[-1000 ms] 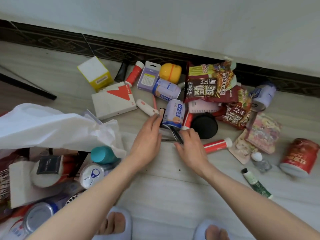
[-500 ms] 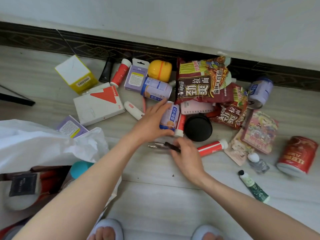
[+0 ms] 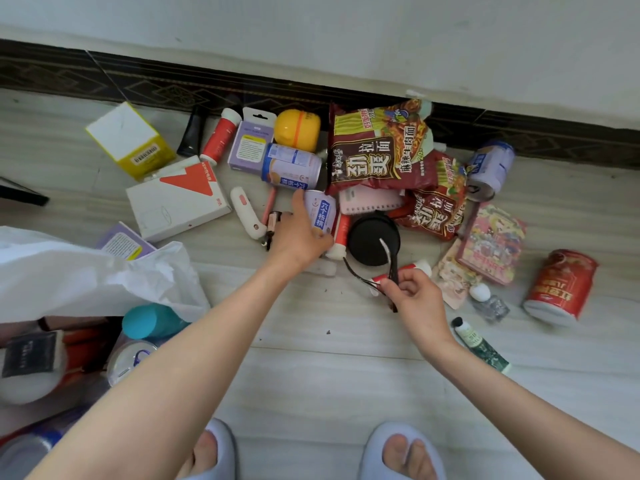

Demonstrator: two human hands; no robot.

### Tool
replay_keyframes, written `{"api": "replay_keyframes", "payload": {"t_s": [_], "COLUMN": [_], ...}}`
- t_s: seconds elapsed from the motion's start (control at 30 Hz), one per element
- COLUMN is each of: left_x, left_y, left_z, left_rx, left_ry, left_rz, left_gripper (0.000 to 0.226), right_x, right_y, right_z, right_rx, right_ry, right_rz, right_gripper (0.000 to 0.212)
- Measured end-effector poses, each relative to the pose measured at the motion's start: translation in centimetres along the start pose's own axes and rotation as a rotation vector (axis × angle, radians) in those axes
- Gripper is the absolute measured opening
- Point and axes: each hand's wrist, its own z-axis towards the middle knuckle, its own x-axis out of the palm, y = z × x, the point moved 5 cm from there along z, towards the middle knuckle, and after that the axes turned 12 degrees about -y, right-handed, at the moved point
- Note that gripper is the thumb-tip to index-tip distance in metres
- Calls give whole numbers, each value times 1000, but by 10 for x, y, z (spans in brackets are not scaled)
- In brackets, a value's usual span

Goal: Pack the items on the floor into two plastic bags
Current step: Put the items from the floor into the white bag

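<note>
While 1 white plastic bag (image 3: 86, 271) at the left already bulges with a teal-capped bottle (image 3: 149, 322) and other goods, still facing most of the load spread loose on the floor (image 3: 311, 375) along the wall: roughly a third done at best, with no 2nd bag clearly visible. Left hand (image 3: 299, 235) curled around a small pale-blue can (image 3: 322, 211), fingers wrapped on its side. Right hand (image 3: 414, 296) pinching a dark, thin-handled tool (image 3: 389, 268), raised just above a red-and-white tube (image 3: 408, 270). Left to pack: 2 noodle packets (image 3: 379, 147), yellow box (image 3: 130, 142), white box (image 3: 176, 199), red can (image 3: 561, 285), black round lid (image 3: 374, 242). Crowded against the blue can, hence some risk of nudging the neighbours when lifting.
</note>
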Motion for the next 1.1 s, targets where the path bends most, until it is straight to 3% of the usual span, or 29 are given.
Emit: {"api": "replay_keyframes", "payload": {"t_s": [0.17, 0.3, 0.43, 0.67, 0.8, 0.93, 1.1], "left_x": [-37, -79, -125, -205, -242, -267, -272], "left_y": [-7, 2, 24, 96, 126, 135, 138], "left_z": [-38, -94, -151, -231, -244, -235, -238], "left_rx": [87, 140, 118, -38, 34, 63, 153], "left_ry": [-76, -31, -68, -309, -462, -564, -628], "left_rz": [-134, -147, -94, -25, 182, 289, 340], "left_gripper": [74, 79, 70, 70, 66, 60, 64], "right_x": [-3, 9, 29, 59, 93, 132, 160], "right_y": [3, 9, 17, 44, 73, 137, 206], "right_z": [-12, -39, -82, -166, -201, -213, -217], "right_rx": [65, 74, 58, 38, -166, -520, -833], "right_ry": [-20, 57, 162, 450, 551, 470, 370], "right_rz": [95, 144, 138, 39, -94, -144, -123], "right_gripper": [17, 15, 16, 5, 6, 9, 17]}}
